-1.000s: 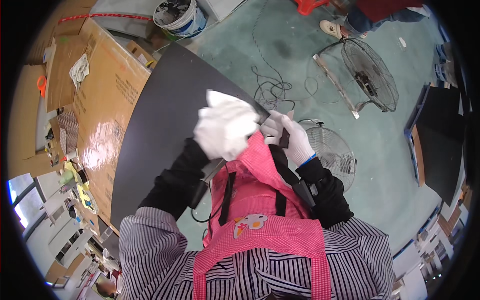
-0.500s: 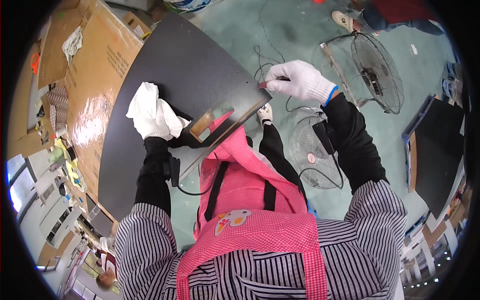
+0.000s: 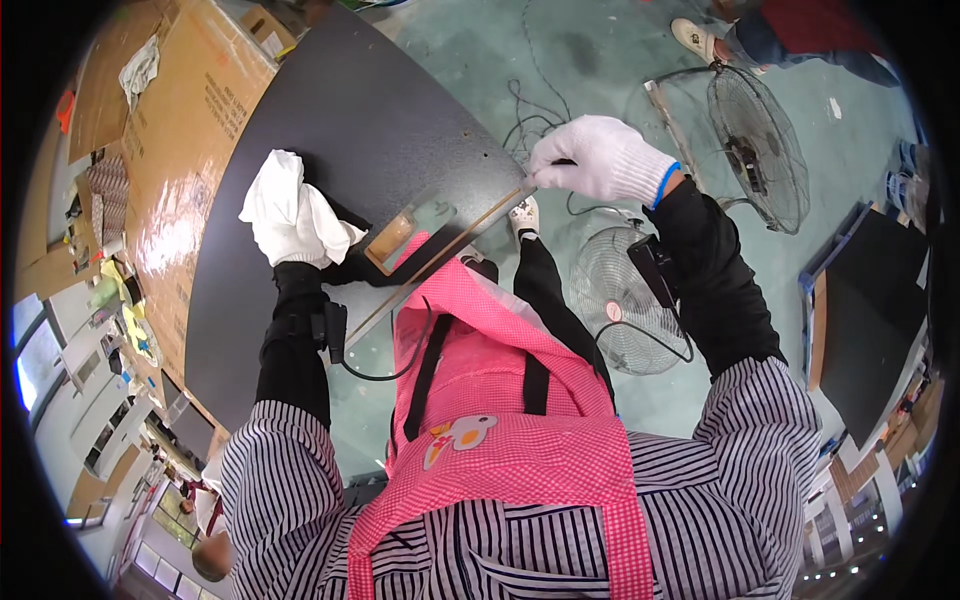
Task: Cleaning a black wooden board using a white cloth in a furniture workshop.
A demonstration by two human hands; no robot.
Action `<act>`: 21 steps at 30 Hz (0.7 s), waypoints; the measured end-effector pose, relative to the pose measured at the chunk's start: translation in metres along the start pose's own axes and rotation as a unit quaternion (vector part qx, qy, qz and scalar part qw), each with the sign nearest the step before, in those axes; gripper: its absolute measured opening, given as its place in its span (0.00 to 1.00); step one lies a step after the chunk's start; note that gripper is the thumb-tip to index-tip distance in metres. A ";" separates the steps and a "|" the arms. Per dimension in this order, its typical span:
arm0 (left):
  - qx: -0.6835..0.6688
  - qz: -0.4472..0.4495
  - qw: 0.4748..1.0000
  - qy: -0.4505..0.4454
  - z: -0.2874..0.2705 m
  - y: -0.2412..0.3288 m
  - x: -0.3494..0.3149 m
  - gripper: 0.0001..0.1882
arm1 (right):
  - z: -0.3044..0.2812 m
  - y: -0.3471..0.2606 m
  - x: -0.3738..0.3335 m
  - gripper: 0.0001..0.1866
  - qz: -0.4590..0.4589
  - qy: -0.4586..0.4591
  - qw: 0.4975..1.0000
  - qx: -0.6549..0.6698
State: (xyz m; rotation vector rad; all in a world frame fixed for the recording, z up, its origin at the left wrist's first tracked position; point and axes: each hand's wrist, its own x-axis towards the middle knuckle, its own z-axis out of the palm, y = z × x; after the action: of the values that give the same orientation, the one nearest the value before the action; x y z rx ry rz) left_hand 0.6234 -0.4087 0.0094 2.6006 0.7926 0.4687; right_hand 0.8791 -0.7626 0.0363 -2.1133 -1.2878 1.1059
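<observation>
A dark grey panel [image 3: 350, 100] with a bare brown front edge and a cut-out slot [image 3: 388, 242] lies in front of me. My left hand [image 3: 297, 240], in a white glove, rests on the panel left of the slot, closed around a bunched white cloth [image 3: 272, 190]. Out at the panel's right corner is my right hand [image 3: 603, 160], gloved in white with a blue cuff. Its thumb and fingers are pinched together at the brown edge; whatever they hold is hidden by the glove.
Brown cardboard [image 3: 190, 150] extends left of the panel, with a grey rag [image 3: 140, 70] on it. Two wire-caged fans [image 3: 622, 300] stand on the green floor at right, near a black cable [image 3: 525, 115]. Another dark panel [image 3: 875, 310] is at far right. Someone's shoe [image 3: 692, 38] shows at top.
The small dark red piece seen at my right fingertips is now out of sight, and those fingers sit closer to the panel's corner. My left hand still grips the cloth, slightly further left.
</observation>
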 end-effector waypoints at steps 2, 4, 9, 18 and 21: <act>-0.016 -0.034 0.999 -0.006 -0.001 0.005 -0.001 0.27 | 0.002 0.001 0.000 0.10 -0.011 0.030 0.999 0.002; -0.080 -0.113 0.990 0.010 -0.001 0.006 -0.001 0.25 | 0.002 0.002 -0.001 0.10 -0.022 0.059 0.998 0.004; -0.023 -0.017 0.999 0.015 0.001 -0.005 -0.001 0.24 | -0.005 0.002 0.000 0.09 -0.018 0.014 1.000 -0.009; 0.022 -0.017 1.000 -0.010 0.007 -0.020 -0.005 0.21 | 0.000 0.003 0.000 0.09 -0.041 0.043 0.998 -0.033; 0.035 -0.050 0.998 0.003 0.005 -0.021 -0.008 0.21 | 0.008 0.003 0.004 0.09 -0.056 0.081 0.995 0.010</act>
State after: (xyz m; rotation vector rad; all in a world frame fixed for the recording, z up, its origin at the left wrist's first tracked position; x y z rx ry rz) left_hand 0.6100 -0.3983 -0.0062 2.6090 0.9538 0.4279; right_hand 0.8754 -0.7605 0.0277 -2.0431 -1.2958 0.8787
